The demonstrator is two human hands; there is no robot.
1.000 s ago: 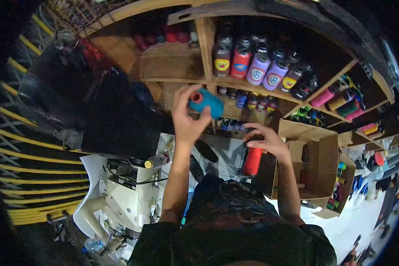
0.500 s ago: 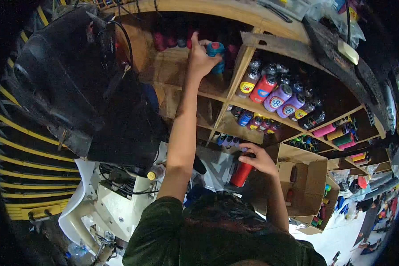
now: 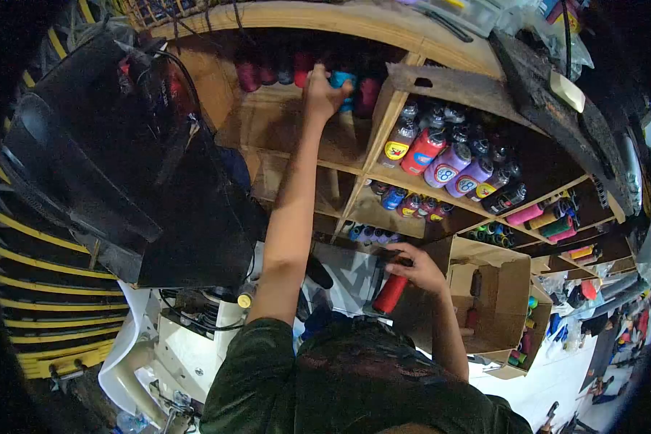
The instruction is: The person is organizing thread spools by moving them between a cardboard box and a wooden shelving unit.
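Head view | left hand (image 3: 320,92) at top centre of frame, fingers wrapped on blue spool (image 3: 342,81) on top shelf (image 3: 282,116) | right hand (image 3: 414,267), lower centre, clamps red spool (image 3: 390,292) beside box (image 3: 495,304)

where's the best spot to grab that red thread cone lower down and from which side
The red thread cone is a long, narrow cone held tilted below the shelves, and the right hand wraps its top end. Probably best to grip round the bare middle of its body, coming from the open lower side, since the top is covered.
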